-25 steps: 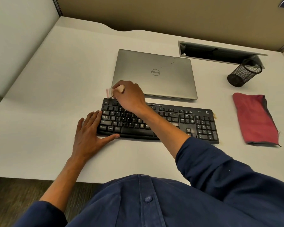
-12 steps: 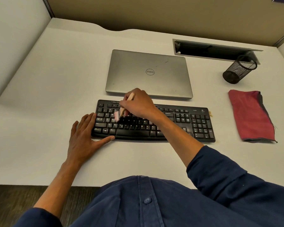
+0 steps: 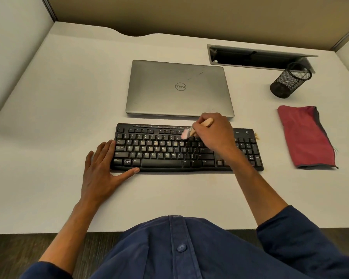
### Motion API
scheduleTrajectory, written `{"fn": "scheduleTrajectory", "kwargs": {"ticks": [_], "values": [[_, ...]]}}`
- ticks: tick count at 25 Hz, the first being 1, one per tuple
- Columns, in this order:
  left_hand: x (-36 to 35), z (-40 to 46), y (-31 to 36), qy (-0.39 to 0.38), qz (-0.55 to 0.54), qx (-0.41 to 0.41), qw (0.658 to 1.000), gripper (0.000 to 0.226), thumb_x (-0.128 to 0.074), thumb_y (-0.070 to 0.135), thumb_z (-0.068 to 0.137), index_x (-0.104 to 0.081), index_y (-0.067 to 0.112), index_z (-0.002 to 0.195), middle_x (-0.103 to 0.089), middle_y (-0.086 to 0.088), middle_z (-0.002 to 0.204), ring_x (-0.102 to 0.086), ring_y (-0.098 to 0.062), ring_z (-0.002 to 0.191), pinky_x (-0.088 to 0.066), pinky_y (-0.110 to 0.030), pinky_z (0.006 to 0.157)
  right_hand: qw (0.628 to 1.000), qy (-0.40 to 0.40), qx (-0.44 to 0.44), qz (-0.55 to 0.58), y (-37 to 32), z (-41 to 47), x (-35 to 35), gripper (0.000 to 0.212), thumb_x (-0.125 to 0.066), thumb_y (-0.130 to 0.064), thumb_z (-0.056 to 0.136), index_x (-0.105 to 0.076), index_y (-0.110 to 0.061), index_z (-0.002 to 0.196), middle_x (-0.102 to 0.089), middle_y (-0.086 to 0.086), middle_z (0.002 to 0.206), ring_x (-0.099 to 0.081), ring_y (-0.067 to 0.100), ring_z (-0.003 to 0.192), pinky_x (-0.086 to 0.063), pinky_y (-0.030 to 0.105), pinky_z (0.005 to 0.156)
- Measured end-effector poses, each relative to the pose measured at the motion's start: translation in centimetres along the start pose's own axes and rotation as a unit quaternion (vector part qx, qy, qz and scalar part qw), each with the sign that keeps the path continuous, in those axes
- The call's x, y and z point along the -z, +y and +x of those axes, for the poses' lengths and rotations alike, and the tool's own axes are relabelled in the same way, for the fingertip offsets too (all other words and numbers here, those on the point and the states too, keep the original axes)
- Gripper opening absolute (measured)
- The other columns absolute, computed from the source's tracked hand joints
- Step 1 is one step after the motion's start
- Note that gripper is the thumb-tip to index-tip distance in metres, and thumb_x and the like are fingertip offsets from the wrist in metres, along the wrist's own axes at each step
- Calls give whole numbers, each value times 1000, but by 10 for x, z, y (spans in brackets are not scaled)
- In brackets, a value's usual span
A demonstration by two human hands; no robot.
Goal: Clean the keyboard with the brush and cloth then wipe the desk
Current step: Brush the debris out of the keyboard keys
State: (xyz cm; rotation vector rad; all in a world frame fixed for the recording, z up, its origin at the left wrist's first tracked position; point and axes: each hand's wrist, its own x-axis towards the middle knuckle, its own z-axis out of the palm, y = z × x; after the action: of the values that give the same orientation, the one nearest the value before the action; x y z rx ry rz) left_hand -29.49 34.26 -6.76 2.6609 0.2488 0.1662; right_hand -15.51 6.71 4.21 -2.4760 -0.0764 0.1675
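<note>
While your right hand [image 3: 214, 133] pinches the small wooden-handled brush [image 3: 197, 128] in curled fingers over the top rows of the flat black plastic keyboard [image 3: 163, 152] near the tabletop's front edge, your left hand [image 3: 101, 170] lies flat, bracing its left end. It's probably light and slides easily; keep bracing there. The soft folded red cloth [image 3: 304, 135] waits toward the right edge.
</note>
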Motion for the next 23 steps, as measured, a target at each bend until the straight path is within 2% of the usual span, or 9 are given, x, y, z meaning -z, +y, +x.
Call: {"fn": "scheduleTrajectory", "kwargs": {"ticks": [1,3,5,8,11,15,20,23], "values": [[0,0,0,1,0,-1,1000,110,-43,87,73,-29,16,156,-32,-4,160,-20,-19,151,-13,-46,123,1000,-20,-10,7,6,-1,6,16,-64,-28,87,-72,-22,75,-72,-6,66,-70,11,66,-56,33,63],[0,0,0,2,2,-2,1000,110,-43,87,73,-29,15,156,-33,-4,160,-20,-19,151,-14,-47,123,998,-53,-25,20,12,-3,18,17,-65,-26,85,-71,-23,69,-72,-5,63,-70,9,62,-56,33,64],[0,0,0,0,3,-4,1000,111,-42,87,73,-30,14,155,-33,-5,160,-21,-19,151,-14,-47,123,999,-14,-29,9,17,-1,29,16,-64,-24,85,-72,-22,71,-71,-6,64,-67,6,60,-49,27,59],[0,0,0,1,7,-5,1000,111,-42,88,73,-30,13,155,-34,-5,160,-21,-19,151,-15,-47,123,997,64,-26,-23,27,3,38,14,-61,-25,87,-74,-22,83,-72,-6,76,-63,10,69,-47,26,58],[0,0,0,-1,5,-4,1000,112,-41,89,73,-30,14,155,-33,-4,160,-22,-19,151,-14,-46,123,998,45,-27,-45,38,1,41,14,-61,-27,86,-74,-23,86,-72,-6,81,-63,14,76,-50,31,65],[-1,0,-1,-4,4,-1,1000,114,-38,91,73,-29,14,156,-32,-4,160,-20,-19,151,-13,-46,123,997,28,-16,-68,47,-9,49,11,-64,-27,85,-74,-24,85,-71,-5,81,-61,14,74,-41,25,60],[0,0,0,-3,7,-2,1000,112,-40,89,73,-29,14,156,-33,-5,160,-21,-19,151,-13,-46,123,993,-48,-36,-104,47,-12,64,10,-66,-29,81,-73,-25,76,-69,-7,75,-62,13,73,-35,24,57],[-1,0,0,-3,10,-5,1000,111,-40,89,73,-29,15,156,-33,-4,160,-21,-19,151,-14,-46,123,994,38,-23,-101,45,-5,70,12,-63,-27,83,-73,-24,78,-68,-8,74,-60,14,71,-34,22,55]]}}
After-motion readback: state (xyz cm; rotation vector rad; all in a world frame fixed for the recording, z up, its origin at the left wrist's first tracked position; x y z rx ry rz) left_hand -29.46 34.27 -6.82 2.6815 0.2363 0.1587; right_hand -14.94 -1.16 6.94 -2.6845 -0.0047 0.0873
